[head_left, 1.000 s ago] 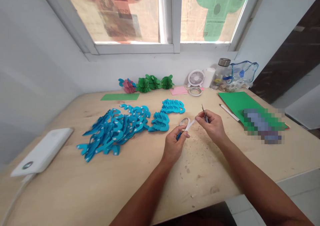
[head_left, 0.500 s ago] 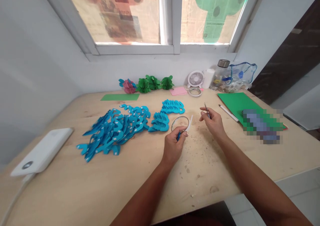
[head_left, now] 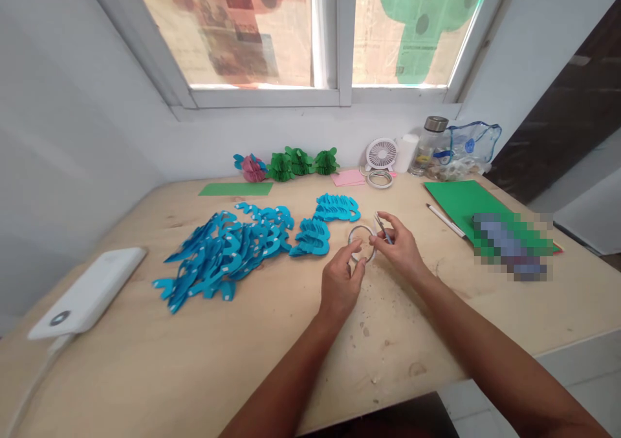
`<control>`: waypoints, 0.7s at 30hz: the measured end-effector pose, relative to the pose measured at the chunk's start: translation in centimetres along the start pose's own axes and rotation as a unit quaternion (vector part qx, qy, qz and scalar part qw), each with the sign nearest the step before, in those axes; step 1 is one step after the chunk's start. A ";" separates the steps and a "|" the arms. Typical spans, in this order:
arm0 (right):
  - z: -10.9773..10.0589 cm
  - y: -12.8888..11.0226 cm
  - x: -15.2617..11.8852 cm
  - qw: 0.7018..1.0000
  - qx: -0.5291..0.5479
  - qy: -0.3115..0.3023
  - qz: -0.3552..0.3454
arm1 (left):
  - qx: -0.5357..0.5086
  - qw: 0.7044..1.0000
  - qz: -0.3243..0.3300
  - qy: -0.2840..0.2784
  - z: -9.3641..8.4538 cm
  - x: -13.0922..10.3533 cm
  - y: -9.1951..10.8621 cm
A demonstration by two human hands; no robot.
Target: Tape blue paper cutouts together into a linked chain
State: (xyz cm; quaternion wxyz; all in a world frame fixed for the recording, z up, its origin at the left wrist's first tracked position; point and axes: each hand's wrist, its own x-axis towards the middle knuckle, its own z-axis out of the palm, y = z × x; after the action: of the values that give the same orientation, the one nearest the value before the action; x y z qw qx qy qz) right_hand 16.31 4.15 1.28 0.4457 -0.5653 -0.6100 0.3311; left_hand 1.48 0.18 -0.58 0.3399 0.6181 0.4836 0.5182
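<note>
Offered passage over bare tabletop (head_left: 179, 360) nearside of the blue paper pile (head_left: 228, 247); met a white corded device (head_left: 90, 295) left of it, two blue bundles (head_left: 311, 237) right of it, then left hand (head_left: 339, 276) and right hand (head_left: 400, 247).

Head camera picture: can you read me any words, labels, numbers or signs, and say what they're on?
None can be read.
Window paper: print too small and blurred.
White power bank: pale marks on its dark display, too blurred.
Clear bag: blue mark, too small to make out.

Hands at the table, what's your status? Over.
Left hand holding tape roll. Right hand at roll's rim, slim tool in grip. Blue paper cutouts left of hands, not blocking.
</note>
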 end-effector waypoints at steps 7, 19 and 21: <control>-5.3 2.7 2.7 0.974 -0.198 0.104 0.016 | -0.043 0.998 -0.041 0.022 -0.3 0.0 0.2; -3.2 0.6 0.8 0.890 -0.432 0.081 -0.124 | -0.139 0.981 -0.130 0.037 -0.4 0.8 -0.1; -2.0 0.1 0.1 0.892 -0.422 0.041 -0.155 | -0.166 0.972 -0.161 0.050 -0.6 1.1 0.0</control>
State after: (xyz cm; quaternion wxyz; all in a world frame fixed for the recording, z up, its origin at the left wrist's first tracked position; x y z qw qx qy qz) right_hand 18.21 4.08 2.01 0.2350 -0.6118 -0.7533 -0.0542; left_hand 0.89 1.12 -0.07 0.4922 0.4405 0.4999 0.5602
